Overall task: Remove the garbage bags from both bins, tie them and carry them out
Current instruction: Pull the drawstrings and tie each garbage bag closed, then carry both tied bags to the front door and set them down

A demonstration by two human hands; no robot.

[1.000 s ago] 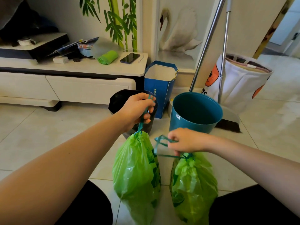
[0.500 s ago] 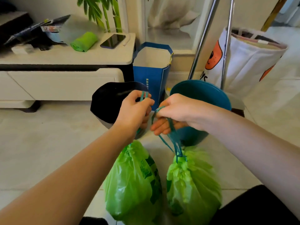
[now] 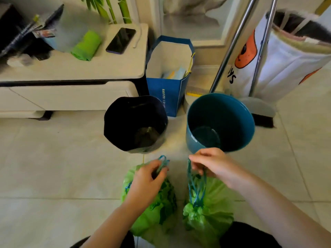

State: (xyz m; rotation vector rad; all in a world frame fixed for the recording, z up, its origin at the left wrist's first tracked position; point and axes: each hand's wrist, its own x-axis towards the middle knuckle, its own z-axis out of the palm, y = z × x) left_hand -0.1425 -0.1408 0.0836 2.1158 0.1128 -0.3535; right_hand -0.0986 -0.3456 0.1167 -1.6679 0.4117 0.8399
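Two cinched green garbage bags hang low over the tiled floor in front of me. My left hand [image 3: 148, 178] grips the teal drawstring of the left bag [image 3: 157, 210]. My right hand [image 3: 213, 165] holds the drawstring loops of the right bag [image 3: 206, 217]. Beyond the hands stand two bins without bags: a black bin [image 3: 121, 111] on the left and a teal bin [image 3: 245, 133] on the right.
A blue paper bag [image 3: 168, 93] stands behind the bins beside a white low cabinet [image 3: 71, 93] carrying a phone [image 3: 120, 40] and a green roll [image 3: 86, 45]. A broom and dustpan [image 3: 258, 106] and a white tote [image 3: 286, 56] stand at the right.
The view has tilted down and risen, so both bins now show their insides. Both hands dropped lower in view and moved apart, each still holding its bag's drawstring.
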